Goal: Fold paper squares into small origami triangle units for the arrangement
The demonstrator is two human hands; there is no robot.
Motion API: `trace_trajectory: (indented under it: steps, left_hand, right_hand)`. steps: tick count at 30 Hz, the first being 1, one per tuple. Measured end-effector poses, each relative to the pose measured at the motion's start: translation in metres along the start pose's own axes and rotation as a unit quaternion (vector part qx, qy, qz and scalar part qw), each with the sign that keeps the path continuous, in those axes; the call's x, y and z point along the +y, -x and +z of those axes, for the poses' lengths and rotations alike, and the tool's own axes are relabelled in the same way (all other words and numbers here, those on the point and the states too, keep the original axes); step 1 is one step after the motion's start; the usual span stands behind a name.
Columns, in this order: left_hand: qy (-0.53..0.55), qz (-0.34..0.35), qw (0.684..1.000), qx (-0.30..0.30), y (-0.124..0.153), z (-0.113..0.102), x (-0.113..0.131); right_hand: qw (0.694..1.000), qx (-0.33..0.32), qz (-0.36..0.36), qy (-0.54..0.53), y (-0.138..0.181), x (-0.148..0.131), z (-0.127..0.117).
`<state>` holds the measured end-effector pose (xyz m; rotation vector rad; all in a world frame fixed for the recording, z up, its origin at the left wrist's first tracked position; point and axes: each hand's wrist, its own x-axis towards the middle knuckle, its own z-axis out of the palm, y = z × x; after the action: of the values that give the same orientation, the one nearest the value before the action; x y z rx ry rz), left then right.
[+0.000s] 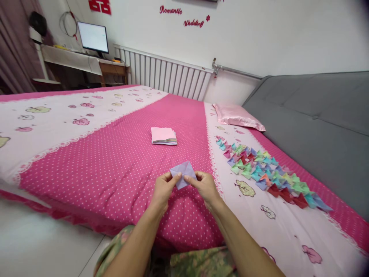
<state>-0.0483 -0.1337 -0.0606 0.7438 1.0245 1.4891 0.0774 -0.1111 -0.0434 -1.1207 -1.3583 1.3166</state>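
Observation:
A small folded piece of lavender paper [182,172] is held over the pink dotted bedspread [115,161], pinched from both sides. My left hand [165,188] grips its left edge with thumb and fingers closed. My right hand [204,185] pinches its right edge the same way. A stack of square coloured paper sheets [163,135], pink on top, lies further up the bed. To the right, several folded paper pieces [266,173] in red, green, blue and purple lie in rows on the pale strip of the bedspread.
A pink satin pillow [238,116] lies near the grey padded headboard [317,127] on the right. A white radiator [167,75] runs along the far wall. A desk with a monitor [93,37] stands at the back left. White floor [37,242] shows at lower left.

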Motion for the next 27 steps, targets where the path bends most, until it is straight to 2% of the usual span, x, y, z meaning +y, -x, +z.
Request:
trace_trajectory:
  steps: [4,10,21,24,27]
  left_hand:
    - [-0.006,-0.01,1.0,0.005,-0.0003,-0.0015,-0.0002]
    - [-0.019,-0.007,1.0,-0.022,0.0007,-0.0021,0.0012]
    - [-0.011,-0.02,0.999,-0.029,0.0002,-0.0028,0.0001]
    - [0.001,-0.028,0.999,-0.031,0.0009,-0.0018,0.0017]
    - [0.015,-0.037,0.998,-0.056,0.0021,-0.001,0.0055]
  right_hand:
    - [1.0,-0.012,-0.004,0.008,-0.0001,0.0002,0.0]
    - [0.999,-0.032,-0.011,0.027,-0.0012,0.0009,-0.0004]
    - [0.998,-0.051,0.018,-0.036,-0.0007,-0.0003,-0.0002]
    - [0.998,-0.05,0.025,-0.04,-0.0011,-0.0009,-0.0005]
    - [0.998,-0.027,0.032,-0.041,-0.0019,-0.0016,-0.0012]
